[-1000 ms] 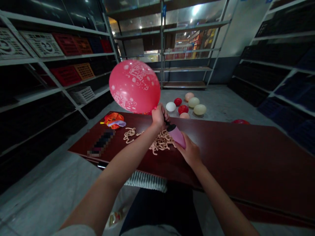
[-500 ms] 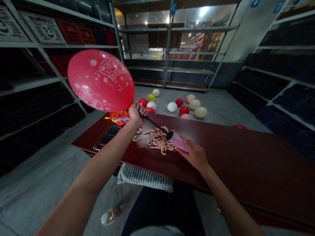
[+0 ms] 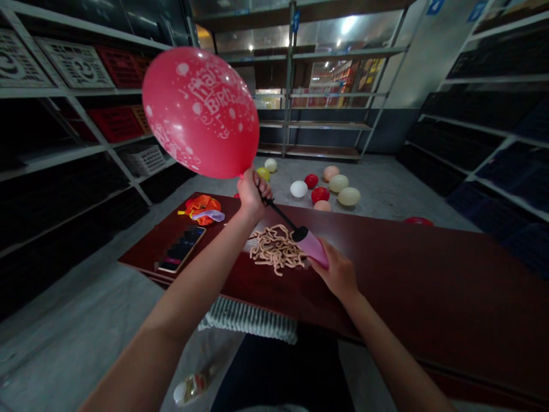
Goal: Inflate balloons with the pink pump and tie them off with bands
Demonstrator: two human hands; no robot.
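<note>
A large red balloon (image 3: 201, 114) with white birthday print is on the tip of a hand pump, blown up. My left hand (image 3: 254, 194) is closed round the balloon's neck and the pump's nozzle end. From there a thin black rod (image 3: 281, 214) slopes down to the pink barrel of the balloon pump (image 3: 314, 247), which my right hand (image 3: 341, 270) grips. Beneath the pump, a heap of beige twisted strips (image 3: 274, 252) lies on the dark red table (image 3: 407, 263). The balloon's neck is hidden by my fingers.
Flat orange balloons (image 3: 201, 207) and a lilac one (image 3: 210, 217) lie at the table's left, by a phone (image 3: 183, 249). Several blown-up balloons, among them a white one (image 3: 299, 189), rest on the floor beyond. Shelves with crates (image 3: 77, 63) stand left; a rack (image 3: 321, 151) is behind.
My left hand and the red balloon have moved up and to the right in view. The phone and flat balloons show more fully. Both hands keep their grip.
</note>
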